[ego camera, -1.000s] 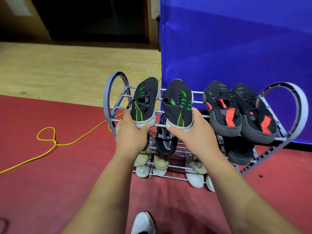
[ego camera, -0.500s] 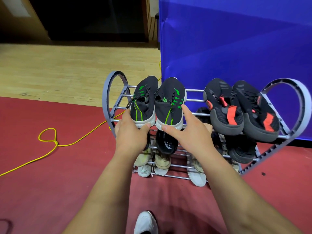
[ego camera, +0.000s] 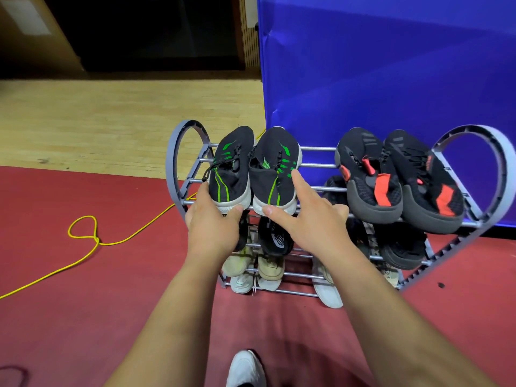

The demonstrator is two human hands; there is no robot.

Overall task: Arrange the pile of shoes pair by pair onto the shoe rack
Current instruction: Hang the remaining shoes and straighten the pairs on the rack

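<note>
on top tier (ego camera: 318,148), left hand (ego camera: 213,227) gripping one green-striped shoe (ego camera: 231,169), right hand (ego camera: 307,222) spread, touching its twin (ego camera: 275,163)

Two green-striped shoes (ego camera: 231,174), two red-patched shoes (ego camera: 368,174), one rack (ego camera: 171,166)

Red mat (ego camera: 83,317), wooden floor (ego camera: 111,121), blue backdrop (ego camera: 391,65)

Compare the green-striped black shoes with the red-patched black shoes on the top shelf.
The green-striped black shoes have white soles; the red-patched black shoes, dark grey ones. The left hand grips and the right hand touches the green-striped shoes; the red-patched shoes sit untouched. Both pairs rest on the top shelf.
</note>
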